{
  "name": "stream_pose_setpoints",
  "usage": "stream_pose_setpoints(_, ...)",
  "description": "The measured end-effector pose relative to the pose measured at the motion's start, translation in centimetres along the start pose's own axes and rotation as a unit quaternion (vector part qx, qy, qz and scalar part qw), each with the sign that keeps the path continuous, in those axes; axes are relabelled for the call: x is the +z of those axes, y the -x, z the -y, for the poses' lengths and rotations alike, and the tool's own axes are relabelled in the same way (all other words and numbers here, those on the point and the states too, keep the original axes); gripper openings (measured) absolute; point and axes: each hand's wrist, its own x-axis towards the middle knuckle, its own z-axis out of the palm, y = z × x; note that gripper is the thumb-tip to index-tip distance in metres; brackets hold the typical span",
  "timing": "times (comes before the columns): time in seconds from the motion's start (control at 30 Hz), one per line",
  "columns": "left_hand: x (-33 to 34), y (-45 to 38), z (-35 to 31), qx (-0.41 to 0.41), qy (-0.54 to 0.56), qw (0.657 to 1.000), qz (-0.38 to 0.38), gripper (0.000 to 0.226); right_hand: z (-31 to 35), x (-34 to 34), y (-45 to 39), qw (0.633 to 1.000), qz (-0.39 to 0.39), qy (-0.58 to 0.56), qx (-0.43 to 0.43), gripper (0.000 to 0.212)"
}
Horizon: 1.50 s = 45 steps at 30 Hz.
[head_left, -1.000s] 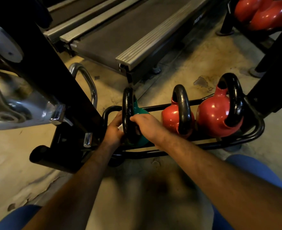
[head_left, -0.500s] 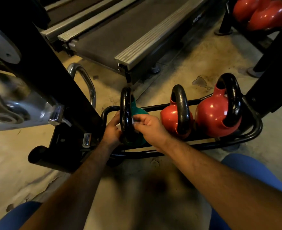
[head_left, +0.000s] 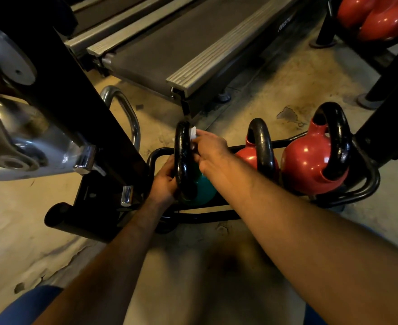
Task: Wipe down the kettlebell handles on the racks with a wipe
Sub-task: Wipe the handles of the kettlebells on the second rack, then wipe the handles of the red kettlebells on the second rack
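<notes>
With the green kettlebell at the rack's left end, we keep our left hand clenched round its black handle and our right hand pinching the wipe, dragging it firmly round the whole loop.

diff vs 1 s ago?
Right hand slid the wipe up the teal kettlebell's handle, from the lower part to near the top. Left hand still grips that handle low down. Both red kettlebells and the rack unmoved.
</notes>
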Motion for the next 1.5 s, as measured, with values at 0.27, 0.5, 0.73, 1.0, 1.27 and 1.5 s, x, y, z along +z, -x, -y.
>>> stream_pose_setpoints(0.27,-0.1,-0.1,-0.1,0.022,-0.008,1.000,-0.003,0.036,-0.6,2.4,-5.7,0.997,-0.027,0.048,0.053,0.027)
stream_pose_setpoints(0.5,-0.3,-0.5,0.5,0.020,-0.019,1.000,0.011,0.040,0.0,0.1,-1.8,0.998,-0.009,0.037,0.051,0.018)
stream_pose_setpoints(0.73,-0.1,-0.9,-1.8,-0.024,-0.064,0.998,0.003,0.037,2.4,-3.1,2.1,0.998,0.002,0.040,0.055,0.036)
stream_pose_setpoints(1.0,-1.9,-0.2,-3.8,-0.040,-0.212,0.971,-0.101,0.029,3.5,-5.8,3.7,0.995,0.071,0.048,0.048,0.031)
stream_pose_setpoints(1.27,-1.1,1.5,-9.7,0.032,-0.289,0.937,-0.193,0.031,5.4,-6.9,5.6,0.994,0.083,0.074,-0.006,0.025)
stream_pose_setpoints(1.5,3.4,1.3,-13.4,0.088,-0.353,0.919,-0.154,0.037,9.6,-9.5,6.5,0.984,0.082,0.134,-0.082,0.021)
